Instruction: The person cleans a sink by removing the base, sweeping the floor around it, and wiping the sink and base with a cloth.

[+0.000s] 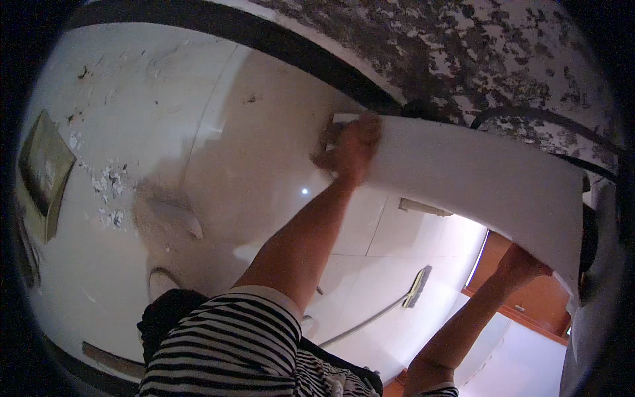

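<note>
A long white board [476, 173], flat and pale, stretches from the middle of the head view to the right side. Its left end is in my left hand [354, 147], whose fingers are curled around the edge and a little blurred. Near the other end, my right hand [522, 264] grips the lower edge, with its fingers partly hidden behind the board. Both my arms are stretched out, in black-and-white striped sleeves. Beyond the board is a wall [489, 46] with patchy dark and white plaster.
A broom [417, 288] lies on the pale tiled floor. White flakes [112, 192] are scattered at the left, beside a greenish-yellow open container [45, 175]. A dark cable [549, 118] runs along the wall. An orange-brown cabinet or door [539, 301] stands at the lower right.
</note>
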Motion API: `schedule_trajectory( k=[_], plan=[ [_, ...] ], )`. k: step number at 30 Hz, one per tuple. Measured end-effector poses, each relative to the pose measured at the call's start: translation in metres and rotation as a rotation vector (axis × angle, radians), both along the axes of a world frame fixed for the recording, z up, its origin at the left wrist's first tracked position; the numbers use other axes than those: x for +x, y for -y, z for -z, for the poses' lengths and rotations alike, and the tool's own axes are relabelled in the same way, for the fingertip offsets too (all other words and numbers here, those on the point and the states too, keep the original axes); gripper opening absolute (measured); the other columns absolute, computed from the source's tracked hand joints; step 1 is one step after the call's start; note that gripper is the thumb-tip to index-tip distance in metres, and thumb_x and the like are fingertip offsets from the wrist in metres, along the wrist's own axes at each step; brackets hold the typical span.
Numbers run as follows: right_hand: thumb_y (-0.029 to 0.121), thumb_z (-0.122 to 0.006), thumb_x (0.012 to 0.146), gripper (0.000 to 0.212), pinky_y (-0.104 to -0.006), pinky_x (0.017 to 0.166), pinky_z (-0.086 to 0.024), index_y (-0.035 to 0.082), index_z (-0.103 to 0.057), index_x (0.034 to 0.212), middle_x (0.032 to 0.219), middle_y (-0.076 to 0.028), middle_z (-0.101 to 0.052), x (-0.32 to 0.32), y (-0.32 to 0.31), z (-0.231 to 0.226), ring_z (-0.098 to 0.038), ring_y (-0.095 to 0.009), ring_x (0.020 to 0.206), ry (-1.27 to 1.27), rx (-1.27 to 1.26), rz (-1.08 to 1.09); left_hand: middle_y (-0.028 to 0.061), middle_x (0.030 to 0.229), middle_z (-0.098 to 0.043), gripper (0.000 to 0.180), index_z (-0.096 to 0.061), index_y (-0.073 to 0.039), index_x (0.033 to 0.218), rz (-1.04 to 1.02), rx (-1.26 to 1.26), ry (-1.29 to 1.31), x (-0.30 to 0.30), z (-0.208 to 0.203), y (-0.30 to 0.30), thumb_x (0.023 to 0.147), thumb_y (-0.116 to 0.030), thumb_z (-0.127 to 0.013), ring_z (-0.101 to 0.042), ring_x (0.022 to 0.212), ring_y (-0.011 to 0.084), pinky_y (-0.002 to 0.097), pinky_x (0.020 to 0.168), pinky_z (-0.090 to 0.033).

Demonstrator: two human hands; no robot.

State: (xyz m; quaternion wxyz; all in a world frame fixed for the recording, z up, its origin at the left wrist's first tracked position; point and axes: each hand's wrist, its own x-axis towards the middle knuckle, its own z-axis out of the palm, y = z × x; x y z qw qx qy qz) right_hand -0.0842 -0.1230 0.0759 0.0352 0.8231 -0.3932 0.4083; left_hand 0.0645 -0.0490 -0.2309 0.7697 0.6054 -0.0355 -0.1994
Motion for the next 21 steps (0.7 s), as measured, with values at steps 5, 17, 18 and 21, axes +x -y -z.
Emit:
schedule_trajectory(
  k=[5, 17, 18, 21],
  plan=[
    [0.052, -0.048, 0.075, 0.077, -0.0415, 0.103, -0.017, 0.007, -0.015, 0.128, 0.127, -0.013, -0.027, 0.003, 0.001, -0.003, -0.027, -0.026, 0.119, -0.433, -0.202, 0.303, 0.0162, 0.094, -0.055, 0.029, -0.052, 0.0, 0.102, -0.143, 0.224, 0.229, -0.004, 0.059, 0.01, 0.075, -0.01, -0.048, -0.051, 0.089, 0.0315, 0.0382, 0.08, -0.039],
    [0.036, -0.054, 0.079, 0.074, -0.035, 0.089, -0.04, 0.0, -0.002, 0.119, 0.116, -0.019, -0.03, 0.001, -0.014, 0.005, -0.032, -0.025, 0.115, -1.368, -0.994, 1.013, 0.0132, 0.1, -0.054, 0.028, -0.05, -0.008, 0.106, 0.111, 0.714, 0.574, 0.039, 0.009, -0.012, 0.079, -0.009, -0.042, -0.05, 0.092, 0.0283, 0.0413, 0.084, -0.036],
    [0.035, -0.052, 0.08, 0.069, -0.0395, 0.087, -0.04, 0.001, -0.008, 0.12, 0.117, -0.02, -0.031, 0.006, -0.015, 0.006, -0.032, -0.029, 0.113, -1.331, -0.97, 1.004, 0.0133, 0.101, -0.053, 0.028, -0.05, -0.007, 0.106, 0.088, 0.69, 0.539, 0.039, 0.003, -0.004, 0.079, -0.01, -0.042, -0.049, 0.093, 0.0282, 0.0416, 0.084, -0.036],
    [0.032, -0.046, 0.082, 0.05, -0.0584, 0.08, -0.035, 0.005, -0.03, 0.122, 0.118, -0.023, -0.037, 0.002, -0.01, 0.002, -0.038, -0.042, 0.107, -1.27, -0.898, 0.954, 0.0135, 0.108, -0.048, 0.032, -0.047, -0.002, 0.108, 0.081, 0.529, 0.463, 0.03, 0.02, 0.017, 0.078, -0.013, -0.045, -0.045, 0.1, 0.0258, 0.0388, 0.087, -0.035]
  ],
)
